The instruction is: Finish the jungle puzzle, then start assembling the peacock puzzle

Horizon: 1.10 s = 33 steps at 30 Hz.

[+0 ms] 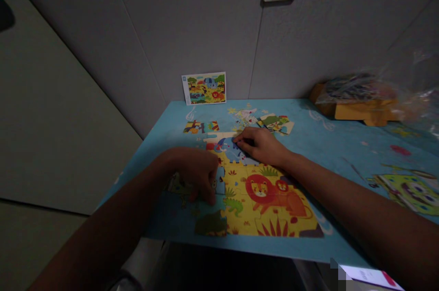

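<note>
Against the wall, your bench carries the lion puzzle near your side, likely for easy reach. Your right hand, fingers curled, touches its elephant section, perhaps steadying it; your left hand, fingers bent down, covers its left side. I can't tell whether either pinches anything. The picture card leans upright, presumably for viewing.

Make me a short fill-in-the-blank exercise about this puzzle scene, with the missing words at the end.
1. The picture card stands upright against the ____.
2. The right hand is at the blue ____ printed on the puzzle.
3. The larger lion has a ____ mane.
4. The tabletop is mainly light ____.

Missing words: wall; elephant; red; blue.
</note>
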### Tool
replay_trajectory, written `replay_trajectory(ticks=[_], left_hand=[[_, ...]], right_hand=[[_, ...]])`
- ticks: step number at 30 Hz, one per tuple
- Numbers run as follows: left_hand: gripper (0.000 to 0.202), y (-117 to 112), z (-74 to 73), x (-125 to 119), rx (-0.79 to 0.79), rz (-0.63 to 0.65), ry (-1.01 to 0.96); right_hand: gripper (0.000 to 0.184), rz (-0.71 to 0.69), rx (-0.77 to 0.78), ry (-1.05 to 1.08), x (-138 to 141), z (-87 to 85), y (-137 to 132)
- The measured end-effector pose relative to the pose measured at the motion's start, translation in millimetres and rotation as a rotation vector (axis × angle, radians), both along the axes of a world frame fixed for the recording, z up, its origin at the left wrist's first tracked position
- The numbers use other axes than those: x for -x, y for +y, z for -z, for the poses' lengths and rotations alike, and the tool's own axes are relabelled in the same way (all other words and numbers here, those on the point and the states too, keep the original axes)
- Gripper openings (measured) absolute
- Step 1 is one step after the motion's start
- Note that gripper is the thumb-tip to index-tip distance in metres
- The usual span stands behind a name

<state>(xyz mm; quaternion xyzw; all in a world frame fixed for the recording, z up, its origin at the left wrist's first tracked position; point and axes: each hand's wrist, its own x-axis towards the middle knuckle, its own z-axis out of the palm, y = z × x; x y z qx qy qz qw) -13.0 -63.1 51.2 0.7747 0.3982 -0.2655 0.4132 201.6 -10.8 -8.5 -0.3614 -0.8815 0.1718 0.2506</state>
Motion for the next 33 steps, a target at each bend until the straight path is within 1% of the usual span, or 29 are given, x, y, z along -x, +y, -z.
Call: replay_trajectory(ticks=[3,7,11,14,17,19,22,25,30,33], left_hand=[[0.033,-2.0,-1.6,-2.2,-0.017,-0.015,0.013],[0.033,-4.1,-3.2,-4.6,-0.026,0.029,-0.047],[0.045,-4.9,2.1,-7.2,-0.033,0.056,-0.122],[0.048,-5.1,6.2,-9.5,0.011,0.018,-0.150],[0.044,-5.3,7.2,-10.8,0.048,-0.050,-0.142],[0.043,-5.3,6.7,-10.6,0.050,-0.064,-0.130],[0.043,-4.8,5.3,-8.7,0.034,-0.033,-0.102],[0.040,-3.8,4.1,-6.4,0.051,0.009,-0.047],[0.037,-5.0,5.1,-6.8,0.041,-0.041,-0.042],[0.039,-6.2,2.9,-6.3,-0.011,-0.016,-0.048]], right_hand=[[0.023,0.005,-0.004,-0.012,1.4,-1.0,-0.5],[0.023,0.012,-0.002,-0.024,2.5,-2.2,-1.4],[0.022,0.009,-0.009,-0.022,2.5,-2.3,-1.7],[0.022,0.005,-0.016,-0.024,2.2,-1.5,-1.1],[0.022,0.003,-0.032,-0.026,1.7,-0.7,-0.4],[0.022,0.002,-0.040,-0.032,1.4,-0.7,-0.2],[0.021,0.005,-0.037,-0.047,1.3,-1.2,-0.8],[0.022,0.009,-0.032,-0.054,1.5,-1.4,-1.3],[0.023,0.009,-0.033,-0.064,1.0,-1.6,0.2],[0.023,0.003,-0.059,-0.106,1.7,-6.7,-3.6]])
